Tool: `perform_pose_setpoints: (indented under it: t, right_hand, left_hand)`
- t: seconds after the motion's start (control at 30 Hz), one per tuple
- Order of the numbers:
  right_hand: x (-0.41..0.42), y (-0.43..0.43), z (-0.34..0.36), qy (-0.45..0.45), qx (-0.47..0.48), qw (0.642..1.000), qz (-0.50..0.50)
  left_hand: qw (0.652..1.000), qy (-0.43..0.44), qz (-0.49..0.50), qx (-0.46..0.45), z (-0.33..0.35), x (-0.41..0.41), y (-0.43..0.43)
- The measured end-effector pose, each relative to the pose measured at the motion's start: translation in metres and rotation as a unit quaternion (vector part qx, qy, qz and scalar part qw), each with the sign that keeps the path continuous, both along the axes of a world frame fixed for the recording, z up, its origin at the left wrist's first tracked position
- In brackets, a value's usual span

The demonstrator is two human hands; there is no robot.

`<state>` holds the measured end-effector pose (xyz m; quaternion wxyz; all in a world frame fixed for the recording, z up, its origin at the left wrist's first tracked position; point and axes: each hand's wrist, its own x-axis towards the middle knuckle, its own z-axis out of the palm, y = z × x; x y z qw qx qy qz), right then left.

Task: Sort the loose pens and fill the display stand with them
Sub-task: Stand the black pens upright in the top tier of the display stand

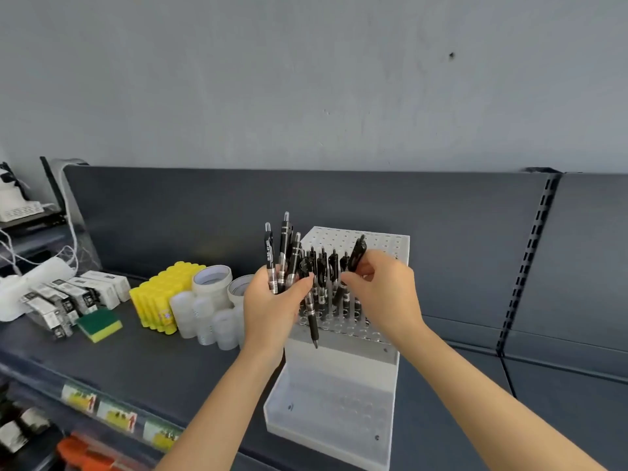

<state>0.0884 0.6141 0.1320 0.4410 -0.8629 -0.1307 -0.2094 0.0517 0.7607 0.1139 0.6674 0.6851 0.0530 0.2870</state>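
With the fingers (pixel 260 283) of the left hand (pixel 272 311), grips a loose bundle of black pens (pixel 283 253) upright, clicker ends up, just left of the display stand (pixel 339 396); lets one of them sag lower, tip down in front of the hole grid. With the right hand (pixel 385 294), pinches a single pen (pixel 357 253) between thumb and fingertips (pixel 351 278), clip end poking up, tilted over the middle rows. From the head view, shows a row of pens (pixel 328 273) seated upright in the stand, many holes around them unfilled, all on a dark shelf (pixel 153 362). Looks light, stiff and smooth-barrelled: apt to slide out of a slack fist, so best taken one at a time at the rubber grip or mid-barrel and lowered tip-first into a hole. Seems an early stage of filling, most holes waiting.
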Motion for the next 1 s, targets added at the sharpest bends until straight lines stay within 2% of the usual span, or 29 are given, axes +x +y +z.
perform_pose_setpoints:
  t: [0.2,0.5,0.83,1.0]
  right_hand:
    - [0.012,0.022,-0.013,0.023,-0.054,0.996,-0.071]
    - [0.014,0.047,-0.019,0.095,-0.101,0.981,-0.132]
    - [0.016,0.059,-0.02,0.111,-0.16,0.965,-0.178]
    - [0.015,0.058,-0.022,0.115,-0.136,0.966,-0.184]
  left_hand:
    - [0.998,-0.019,-0.052,-0.032,0.004,0.014,0.026]
    - [0.99,-0.027,-0.136,-0.022,0.001,0.03,0.052]
    - [0.981,-0.021,-0.188,-0.031,0.0,0.038,0.067]
    - [0.98,-0.018,-0.195,-0.031,0.0,0.038,0.068]
